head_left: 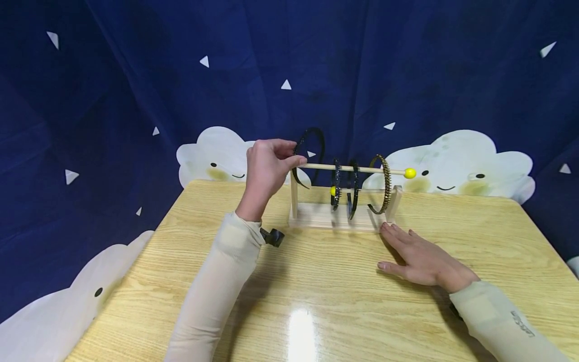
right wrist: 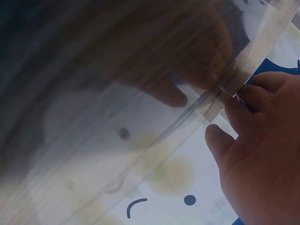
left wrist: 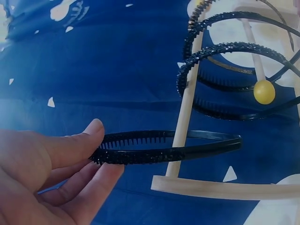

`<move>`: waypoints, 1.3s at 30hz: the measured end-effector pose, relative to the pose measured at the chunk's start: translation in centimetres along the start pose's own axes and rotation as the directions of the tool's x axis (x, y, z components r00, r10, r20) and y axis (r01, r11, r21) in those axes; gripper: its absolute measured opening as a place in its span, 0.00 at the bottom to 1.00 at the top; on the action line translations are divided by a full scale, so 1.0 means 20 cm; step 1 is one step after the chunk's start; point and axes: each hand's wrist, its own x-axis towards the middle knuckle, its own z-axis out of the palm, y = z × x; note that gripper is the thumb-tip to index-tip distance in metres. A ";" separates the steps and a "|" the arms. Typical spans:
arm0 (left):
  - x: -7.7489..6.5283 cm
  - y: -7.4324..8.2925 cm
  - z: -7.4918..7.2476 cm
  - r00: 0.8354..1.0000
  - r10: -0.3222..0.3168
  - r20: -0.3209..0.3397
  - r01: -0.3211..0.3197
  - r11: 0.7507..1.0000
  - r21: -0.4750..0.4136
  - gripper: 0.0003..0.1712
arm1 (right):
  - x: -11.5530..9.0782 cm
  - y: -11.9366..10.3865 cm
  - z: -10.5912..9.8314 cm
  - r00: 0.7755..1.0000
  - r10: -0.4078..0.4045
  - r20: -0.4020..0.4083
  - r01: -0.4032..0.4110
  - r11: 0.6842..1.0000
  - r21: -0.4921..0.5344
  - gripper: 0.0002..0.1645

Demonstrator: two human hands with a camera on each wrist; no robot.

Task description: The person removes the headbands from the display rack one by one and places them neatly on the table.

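My left hand [head_left: 267,168] pinches a black beaded headband [left wrist: 140,156] between thumb and fingers, at the left end of a wooden rod [head_left: 366,170]. In the left wrist view the rod passes between the headband's two arms. Farther along hang two more black headbands [head_left: 354,193] and a gold one [head_left: 387,183]. These belong to a wooden stand with a pale flat base [head_left: 312,215]. Near the base's right end, my right hand [head_left: 418,259] lies palm down with fingers extended; its fingertips are at the base's front edge.
The stand is toward the back of a wood-grain table [head_left: 334,301]. A yellow ball [head_left: 409,173] caps the rod's right end, and another yellow ball [left wrist: 264,92] tips a second rod behind. A dark blue curtain [head_left: 280,45] with white clouds hangs beyond the table.
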 end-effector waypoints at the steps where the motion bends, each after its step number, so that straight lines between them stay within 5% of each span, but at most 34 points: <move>1: 0.00 0.00 0.00 1.000 0.004 -0.005 -0.004 1.000 -0.003 0.20 | 0.00 0.00 0.00 1.000 -0.001 -0.001 0.001 1.000 -0.001 0.57; 14: 0.02 -0.01 -0.06 0.997 -0.057 -0.043 0.052 0.992 -0.115 0.21 | 0.01 0.00 0.00 1.000 -0.009 -0.004 0.009 1.000 -0.003 0.57; 28: 0.03 0.01 -0.09 0.992 -0.112 -0.051 0.086 0.930 -0.358 0.20 | 0.00 0.01 0.00 1.000 -0.003 0.002 0.003 1.000 0.008 0.57; 39: 0.04 0.01 -0.08 0.990 -0.121 -0.077 0.076 0.898 -0.434 0.20 | 0.00 0.00 0.00 1.000 -0.008 -0.003 0.008 1.000 0.002 0.57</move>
